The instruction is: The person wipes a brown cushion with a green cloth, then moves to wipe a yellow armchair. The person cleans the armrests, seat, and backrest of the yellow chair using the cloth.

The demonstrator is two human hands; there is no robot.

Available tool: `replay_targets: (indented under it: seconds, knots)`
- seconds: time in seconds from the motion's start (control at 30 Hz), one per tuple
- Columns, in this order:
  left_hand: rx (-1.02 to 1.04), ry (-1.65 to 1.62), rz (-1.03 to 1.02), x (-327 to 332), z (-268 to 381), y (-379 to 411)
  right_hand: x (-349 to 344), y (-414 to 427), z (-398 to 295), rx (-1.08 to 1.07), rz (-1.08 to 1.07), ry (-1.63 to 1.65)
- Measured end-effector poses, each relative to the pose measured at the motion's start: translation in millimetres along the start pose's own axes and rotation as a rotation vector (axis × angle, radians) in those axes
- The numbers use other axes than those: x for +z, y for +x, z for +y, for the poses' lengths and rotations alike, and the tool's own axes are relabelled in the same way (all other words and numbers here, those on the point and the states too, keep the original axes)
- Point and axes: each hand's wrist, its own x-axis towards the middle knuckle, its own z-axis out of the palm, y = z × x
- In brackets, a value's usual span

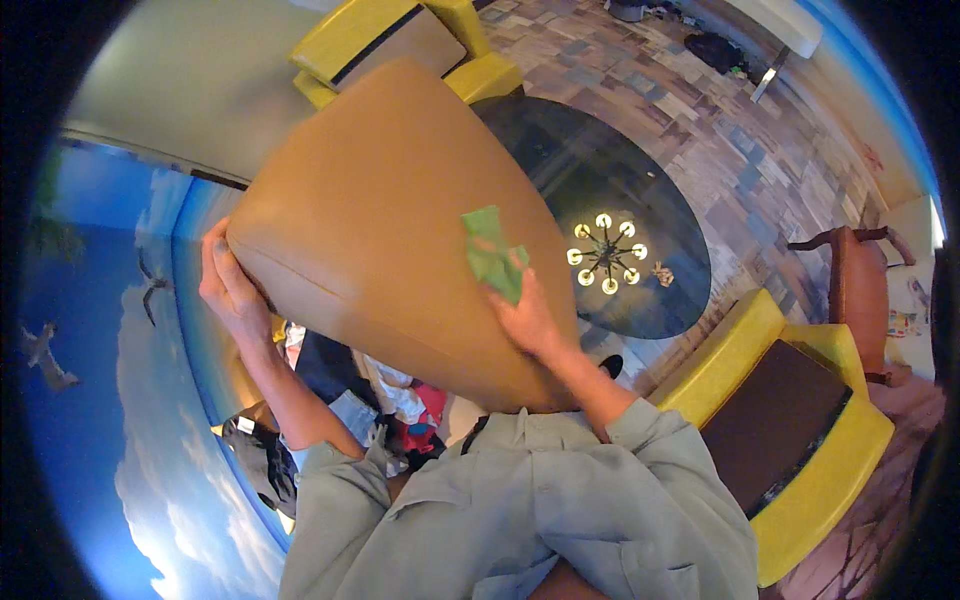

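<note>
A large tan cushion (390, 202) with a smooth, leather-like cover is held tilted before me, its lower edge close to my waist. My left hand (232, 281) grips its left corner, fingers curled around the edge and partly hidden. Against the right part of the broad face, my right hand (527, 315) holds a crumpled green cloth (495, 251). The cloth looks slightly blurred and lies on the cover. A seam runs along the cushion's near left side. What lies behind the cushion is hidden.
An oval dark glass table (645, 172), reflecting a lit chandelier, stands beyond the cushion. Yellow armchairs stand at the top (352, 37) and lower right (817, 480). Piled clothes (405, 397) lie below the cushion. A mural wall (150, 360) bounds the left. Farther right is a brown chair (859, 300).
</note>
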Motion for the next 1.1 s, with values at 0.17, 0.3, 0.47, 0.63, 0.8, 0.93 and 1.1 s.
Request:
replay_targets:
  seconds: [0.17, 0.3, 0.47, 0.63, 0.8, 0.93, 1.1]
  knots:
    - [0.107, 0.049, -0.022, 10.1, 23.0, 0.2, 10.8, 31.1, 99.1, 0.378, 0.080, -0.271]
    - [-0.020, 0.060, -0.020, 5.5, 18.8, 5.0, 34.5, 27.8, -8.1, 0.002, -0.102, -0.148]
    - [-0.029, -0.022, -0.026, 6.0, 21.5, -6.6, 47.0, 38.3, -101.0, -0.568, -0.235, -0.110]
    - [-0.079, 0.033, -0.060, -1.7, 26.5, -9.0, 68.9, 87.0, -29.9, -0.423, -0.109, -0.053]
    - [-0.127, -0.065, -0.059, 6.9, 28.0, -13.8, 65.8, 139.8, 8.6, 0.128, 0.091, -0.255]
    - [0.015, -0.008, -0.047, 2.2, 27.1, -14.8, 83.1, 119.1, -88.0, -0.084, 0.010, -0.101]
    - [0.080, -0.022, -0.068, -2.7, 23.2, -14.9, 88.9, 112.9, -144.1, -0.711, -0.090, -0.063]
